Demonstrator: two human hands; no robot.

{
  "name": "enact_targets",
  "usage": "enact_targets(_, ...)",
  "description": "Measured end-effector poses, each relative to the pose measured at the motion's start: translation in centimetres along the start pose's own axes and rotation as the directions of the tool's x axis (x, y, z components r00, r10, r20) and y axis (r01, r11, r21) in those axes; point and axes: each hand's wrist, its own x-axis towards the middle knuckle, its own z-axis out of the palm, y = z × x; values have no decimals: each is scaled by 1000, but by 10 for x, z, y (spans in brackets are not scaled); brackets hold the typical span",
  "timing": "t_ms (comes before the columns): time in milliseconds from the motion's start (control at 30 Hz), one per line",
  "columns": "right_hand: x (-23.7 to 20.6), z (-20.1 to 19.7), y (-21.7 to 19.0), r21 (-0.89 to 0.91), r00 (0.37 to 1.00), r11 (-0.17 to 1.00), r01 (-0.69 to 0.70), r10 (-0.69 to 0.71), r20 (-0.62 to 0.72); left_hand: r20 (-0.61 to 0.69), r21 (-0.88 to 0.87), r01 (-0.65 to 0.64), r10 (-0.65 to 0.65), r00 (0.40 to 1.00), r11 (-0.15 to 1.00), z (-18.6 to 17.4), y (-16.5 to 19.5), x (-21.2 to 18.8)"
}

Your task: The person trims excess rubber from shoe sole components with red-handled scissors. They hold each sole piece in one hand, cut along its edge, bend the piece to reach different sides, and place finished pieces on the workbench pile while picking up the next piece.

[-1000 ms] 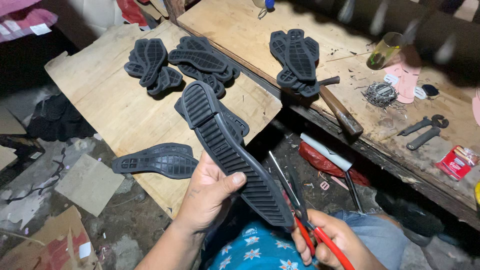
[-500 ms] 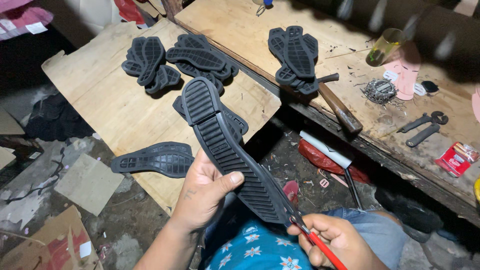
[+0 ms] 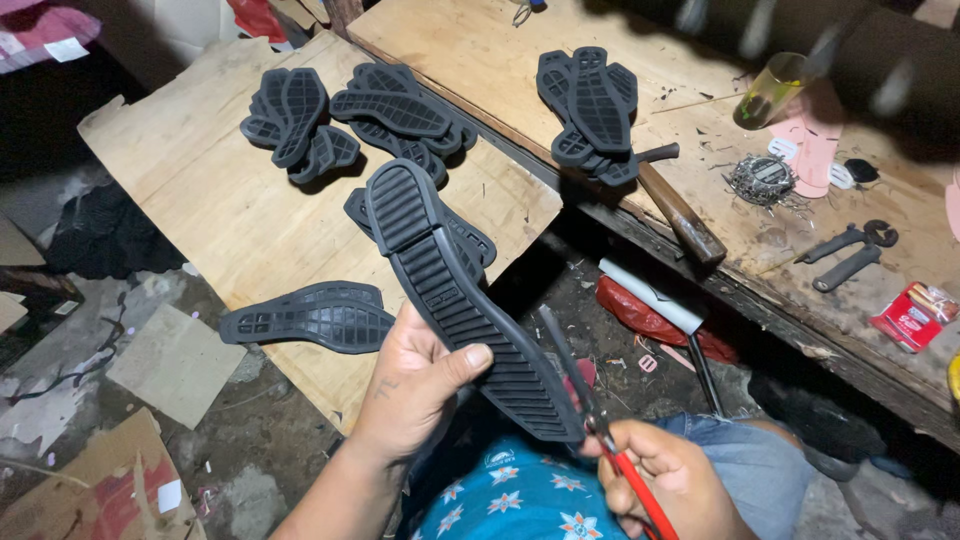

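Observation:
My left hand (image 3: 420, 385) grips a long black rubber shoe sole (image 3: 450, 290), tread side up, heel pointing away from me. My right hand (image 3: 670, 480) holds red-handled scissors (image 3: 585, 395), whose dark blades lie along the sole's right edge near the toe. Another black sole (image 3: 315, 317) lies flat on the low wooden board (image 3: 240, 215) just left of my left hand. One more sole (image 3: 470, 235) sits partly hidden under the held one.
Piles of black soles (image 3: 300, 125) (image 3: 400, 110) rest at the board's far side, another pile (image 3: 595, 110) on the wooden workbench (image 3: 690, 150). A hammer (image 3: 680, 205), pliers (image 3: 845, 255), a yellow-green glass (image 3: 765, 90), a pile of nails (image 3: 762, 180) and a red packet (image 3: 915, 315) lie on the bench. Cardboard scraps (image 3: 170, 360) litter the floor.
My right hand has brought the scissors up against the sole's right edge near the toe. The left hand keeps its grip, and the sole has shifted slightly.

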Motion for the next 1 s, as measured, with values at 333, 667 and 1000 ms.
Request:
enact_targets(333,-6,47,-55,-244,866,911,333,-398,-302,-41,634,449,-553,832,629,20,13,3)
enact_targets(667,-2,53,-65,-53,940,953,299,-304,-158,329,776,-422,271,905,468,39,-19,-18)
enact_targets(1000,-13,26,-88,-907,806,405,-115,-495,-323,-83,106,65,-56,995,992,32,14,-12)
